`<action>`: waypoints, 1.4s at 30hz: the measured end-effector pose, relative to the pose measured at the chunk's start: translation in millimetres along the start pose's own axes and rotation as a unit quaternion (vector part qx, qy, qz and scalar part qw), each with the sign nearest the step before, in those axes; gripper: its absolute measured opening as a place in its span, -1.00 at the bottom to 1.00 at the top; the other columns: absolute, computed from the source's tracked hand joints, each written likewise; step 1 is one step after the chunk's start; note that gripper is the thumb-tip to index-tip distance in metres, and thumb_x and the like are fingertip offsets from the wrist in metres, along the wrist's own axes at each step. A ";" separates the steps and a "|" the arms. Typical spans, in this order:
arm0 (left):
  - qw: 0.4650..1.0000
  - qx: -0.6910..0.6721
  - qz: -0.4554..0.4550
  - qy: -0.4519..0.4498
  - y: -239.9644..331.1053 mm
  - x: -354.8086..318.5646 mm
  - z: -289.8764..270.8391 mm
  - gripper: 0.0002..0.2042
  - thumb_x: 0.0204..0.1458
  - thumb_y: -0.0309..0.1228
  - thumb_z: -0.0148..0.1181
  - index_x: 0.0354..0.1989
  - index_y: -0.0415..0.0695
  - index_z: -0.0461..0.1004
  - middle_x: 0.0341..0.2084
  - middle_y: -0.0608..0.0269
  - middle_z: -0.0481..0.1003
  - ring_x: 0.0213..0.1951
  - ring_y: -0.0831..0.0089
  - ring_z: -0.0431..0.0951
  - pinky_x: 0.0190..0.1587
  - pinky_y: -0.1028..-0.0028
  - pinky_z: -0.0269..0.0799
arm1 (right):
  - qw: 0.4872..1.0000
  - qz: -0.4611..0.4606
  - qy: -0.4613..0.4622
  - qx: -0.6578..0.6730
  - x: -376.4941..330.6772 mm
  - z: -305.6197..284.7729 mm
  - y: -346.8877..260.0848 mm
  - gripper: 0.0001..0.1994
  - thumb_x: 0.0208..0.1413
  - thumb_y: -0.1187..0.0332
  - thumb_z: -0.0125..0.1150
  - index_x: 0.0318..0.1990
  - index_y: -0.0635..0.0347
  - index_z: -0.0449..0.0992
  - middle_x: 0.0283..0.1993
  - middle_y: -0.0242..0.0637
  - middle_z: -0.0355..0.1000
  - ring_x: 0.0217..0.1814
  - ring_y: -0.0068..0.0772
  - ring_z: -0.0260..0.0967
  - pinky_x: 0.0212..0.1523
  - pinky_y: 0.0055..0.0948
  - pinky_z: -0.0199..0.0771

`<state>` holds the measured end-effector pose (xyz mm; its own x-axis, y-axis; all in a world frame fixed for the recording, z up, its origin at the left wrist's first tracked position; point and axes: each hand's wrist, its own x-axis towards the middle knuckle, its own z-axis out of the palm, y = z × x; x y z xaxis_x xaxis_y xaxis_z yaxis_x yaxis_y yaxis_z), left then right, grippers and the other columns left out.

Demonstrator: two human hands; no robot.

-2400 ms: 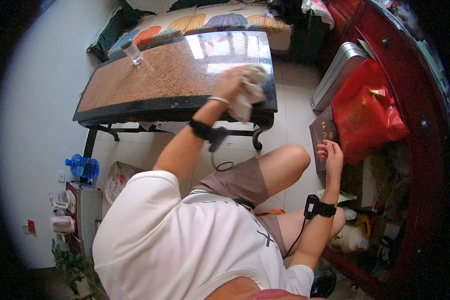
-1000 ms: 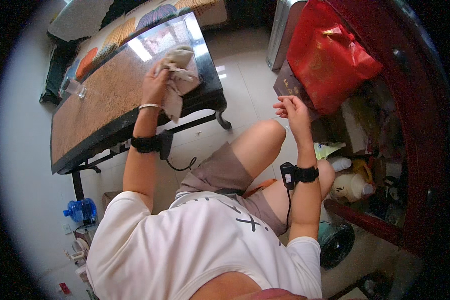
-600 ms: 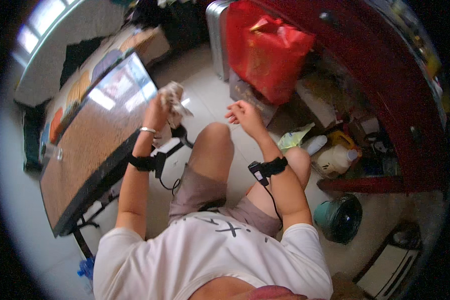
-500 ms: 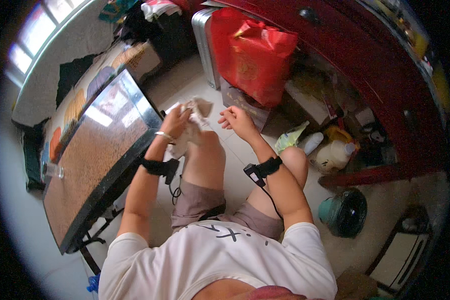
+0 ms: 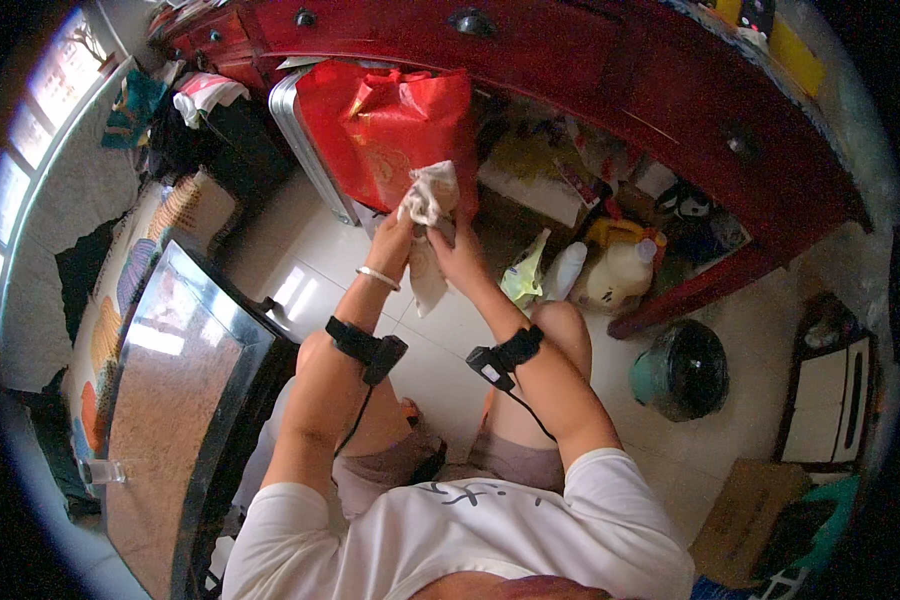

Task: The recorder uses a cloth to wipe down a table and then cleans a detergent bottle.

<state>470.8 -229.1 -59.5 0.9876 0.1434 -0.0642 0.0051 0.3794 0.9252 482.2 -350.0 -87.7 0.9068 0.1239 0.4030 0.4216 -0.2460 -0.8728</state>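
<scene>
Crumpled cream fabric cloth [image 5: 433,192], one: now held two-handed.
Left hand [image 5: 394,236] grips as before; right hand [image 5: 456,254], empty a moment ago, now closes on it, so both share the handling. Location: raised before glossy red bag [image 5: 370,128], now well apart from brown-topped, black-edged table [image 5: 165,410].
</scene>
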 end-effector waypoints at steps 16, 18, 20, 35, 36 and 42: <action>0.975 0.188 -0.120 0.016 44.4 -45.9 -36.2 -0.73 0.04 -0.38 0.03 -0.11 -0.22 0.38 -0.26 0.25 0.47 -0.22 0.47 0.49 -0.25 0.54 0.39 | 0.993 0.003 -0.062 0.100 5.8 -20.7 -32.7 -0.86 0.10 0.36 0.06 -0.31 0.27 0.39 -0.44 -0.35 0.38 -0.38 -0.56 0.26 -0.31 -0.51 0.29; 0.980 0.169 -0.098 0.027 43.1 -47.6 -41.9 -0.74 0.04 -0.37 0.04 -0.12 -0.22 0.39 -0.26 0.24 0.48 -0.20 0.46 0.49 -0.21 0.52 0.38 | 0.989 0.013 -0.083 0.118 10.2 -24.5 -32.7 -0.82 0.15 0.30 0.04 -0.32 0.24 0.42 -0.43 -0.52 0.35 -0.39 -0.75 0.20 -0.33 -0.68 0.24; 0.988 0.145 -0.053 0.006 44.9 -48.0 -46.0 -0.76 0.05 -0.35 0.08 -0.16 -0.21 0.42 -0.25 0.23 0.49 -0.16 0.43 0.48 -0.11 0.49 0.35 | 0.979 0.068 -0.109 0.160 8.3 -22.6 -37.2 -0.83 0.15 0.30 0.04 -0.31 0.23 0.42 -0.44 -0.53 0.36 -0.40 -0.77 0.21 -0.35 -0.70 0.24; 0.970 0.231 -0.006 -0.070 52.0 -55.0 -33.6 -0.70 0.01 -0.40 0.13 -0.05 -0.15 0.40 -0.23 0.34 0.48 -0.43 0.66 0.42 -0.41 0.65 0.31 | 0.940 0.098 -0.267 0.189 4.5 -10.7 -47.1 -0.86 0.10 0.37 0.06 -0.36 0.27 0.36 -0.49 -0.41 0.38 -0.45 -0.67 0.29 -0.43 -0.62 0.29; 0.978 0.197 -0.007 -0.075 49.8 -55.2 -32.4 -0.72 0.02 -0.40 0.13 -0.07 -0.17 0.42 -0.32 0.37 0.49 -0.51 0.68 0.37 -0.47 0.68 0.26 | 0.939 0.100 -0.269 0.190 5.3 -11.0 -48.2 -0.86 0.10 0.37 0.06 -0.36 0.27 0.36 -0.49 -0.41 0.38 -0.45 -0.67 0.29 -0.43 -0.62 0.29; 0.957 0.267 -0.041 -0.107 50.8 -57.9 -33.2 -0.84 0.05 -0.37 0.09 -0.28 -0.21 0.44 -0.54 0.45 0.40 -0.54 0.70 0.27 -0.50 0.68 0.18 | 0.952 0.090 -0.250 0.150 15.9 -23.4 -45.3 -0.84 0.08 0.32 0.13 -0.38 0.22 0.36 -0.51 -0.49 0.33 -0.48 -0.74 0.21 -0.46 -0.63 0.25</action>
<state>408.6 -187.7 -21.3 0.9898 -0.0789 -0.1186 0.1060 -0.1481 0.9833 477.7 -359.3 -35.3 0.8144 0.5671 0.1233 0.1698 -0.0297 -0.9850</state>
